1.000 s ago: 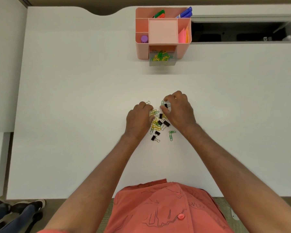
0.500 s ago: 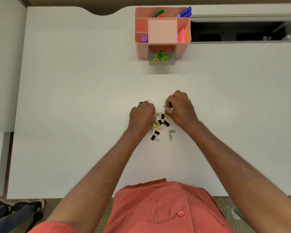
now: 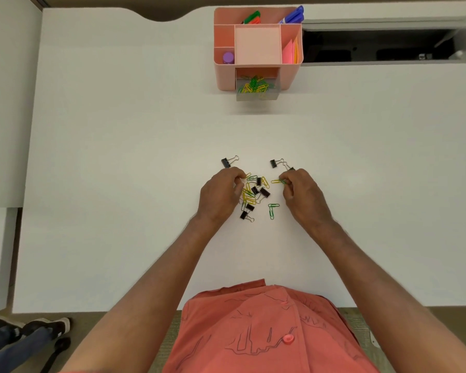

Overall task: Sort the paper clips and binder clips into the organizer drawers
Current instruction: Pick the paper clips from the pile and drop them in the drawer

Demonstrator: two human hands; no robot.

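A mixed pile (image 3: 254, 191) of yellow and green paper clips and black binder clips lies on the white desk (image 3: 119, 157) between my hands. My right hand (image 3: 303, 193) pinches a yellow and a green paper clip (image 3: 277, 181) at its fingertips, right of the pile. My left hand (image 3: 219, 196) is curled at the pile's left edge, fingertips closed on clips there; which clip it grips is hidden. Single binder clips lie apart beyond the hands, one on the left (image 3: 228, 162) and one on the right (image 3: 275, 163). The pink organizer (image 3: 293, 76) stands far back, its clear drawer (image 3: 256, 90) pulled out and holding paper clips.
Two green paper clips (image 3: 272, 210) lie near my right wrist. The organizer's top compartments hold markers (image 3: 293, 14), a purple cap (image 3: 228, 57) and sticky notes (image 3: 289, 52). A dark cable slot (image 3: 382, 45) opens in the desk to its right. A person's shoes (image 3: 27, 328) show at bottom left.
My right hand set binder clips down beyond the pile, drew back to the right and now pinches paper clips. My left hand slid slightly left, uncovering a binder clip.
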